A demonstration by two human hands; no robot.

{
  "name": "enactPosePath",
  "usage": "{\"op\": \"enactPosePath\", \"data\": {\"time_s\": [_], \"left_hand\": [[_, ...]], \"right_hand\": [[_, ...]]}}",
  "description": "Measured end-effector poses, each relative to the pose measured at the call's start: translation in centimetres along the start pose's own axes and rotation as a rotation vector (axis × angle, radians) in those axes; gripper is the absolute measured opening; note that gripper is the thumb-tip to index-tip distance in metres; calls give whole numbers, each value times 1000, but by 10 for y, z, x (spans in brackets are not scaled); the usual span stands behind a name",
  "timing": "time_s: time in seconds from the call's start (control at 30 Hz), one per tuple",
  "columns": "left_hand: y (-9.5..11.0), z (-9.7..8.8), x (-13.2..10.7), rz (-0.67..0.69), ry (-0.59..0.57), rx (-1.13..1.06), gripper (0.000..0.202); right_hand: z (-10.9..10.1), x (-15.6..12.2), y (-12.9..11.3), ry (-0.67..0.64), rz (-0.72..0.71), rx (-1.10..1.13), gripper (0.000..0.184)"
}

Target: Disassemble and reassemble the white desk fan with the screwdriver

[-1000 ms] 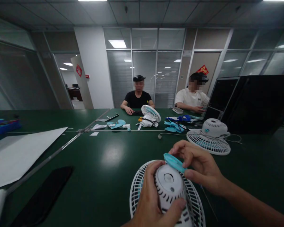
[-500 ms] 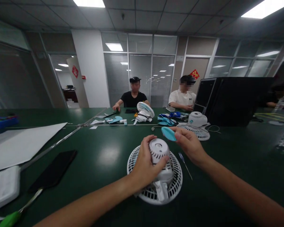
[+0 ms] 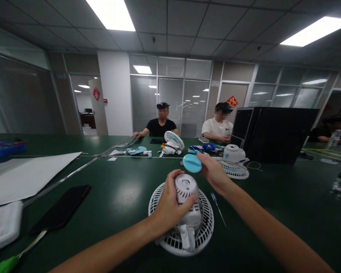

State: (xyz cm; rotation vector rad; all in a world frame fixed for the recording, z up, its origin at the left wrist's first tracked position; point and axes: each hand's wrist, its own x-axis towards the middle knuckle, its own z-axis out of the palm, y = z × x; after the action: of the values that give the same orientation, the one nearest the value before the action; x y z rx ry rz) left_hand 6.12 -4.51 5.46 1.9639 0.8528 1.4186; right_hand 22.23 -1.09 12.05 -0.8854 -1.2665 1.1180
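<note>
The right hand, right of the frame's centre, pinches a blue disc at its right-hand edge; thumb and fingers are narrow on it, though the exact contact is partly hidden. The left hand, at lower centre, is spread around the motor housing of a white fan, fingers on the far left side and thumb across the near side. The fan rests on the green table with its grille downward and the housing standing above it, its long axis roughly upright. Governing relation: the disc is off the housing, slightly above and to the right of its round end in the frame, and appears just apart from it; the depth of the gap cannot be confirmed. The disc is tilted, its ridged face turned largely toward the camera. The right hand alone holds the disc; the left is the nearer to the housing end. A screwdriver lies right of the grille, handle toward upper left, shaft toward lower right, untouched.
</note>
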Motion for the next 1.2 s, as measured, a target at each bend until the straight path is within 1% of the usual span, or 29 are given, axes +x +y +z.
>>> {"op": "enactPosePath", "data": {"time_s": [0.1,0.17,0.27,0.37,0.5,0.67,0.73,0.83,0.93,1.0,1.1,1.13,1.2], "left_hand": [[1,-1,-1,2,-7,10,62],[0,-1,-1,3,-10,15,63],[-1,0,0,9,0,10,67],[-1,0,0,9,1,8,73],[-1,0,1,16,-8,26,77],[0,-2,3,65,-10,52,78],[2,-3,3,76,-17,61,72],[8,-5,3,80,-35,71,55],[12,-6,3,75,-41,71,47],[13,-7,3,73,-43,61,45],[13,-9,5,86,-40,45,32],[13,-10,6,92,-34,43,27],[14,-12,10,105,-18,45,19]], "right_hand": [[3,6,10,-54,148,114,36],[3,5,15,-116,194,127,33],[-1,1,17,-191,187,82,31],[-5,-2,14,-238,167,43,30],[-5,-3,10,-262,172,4,33],[-2,-4,8,-256,167,-74,38],[-2,-4,9,-233,124,-166,38],[-3,-3,12,-189,0,-346,41],[-4,-1,13,-176,-83,-423,40],[-3,-1,12,-181,-84,-413,38],[-3,-5,15,-152,-39,-332,39],[-3,-8,18,-132,-35,-286,40],[-4,-16,28,-95,-73,-194,43]]}}
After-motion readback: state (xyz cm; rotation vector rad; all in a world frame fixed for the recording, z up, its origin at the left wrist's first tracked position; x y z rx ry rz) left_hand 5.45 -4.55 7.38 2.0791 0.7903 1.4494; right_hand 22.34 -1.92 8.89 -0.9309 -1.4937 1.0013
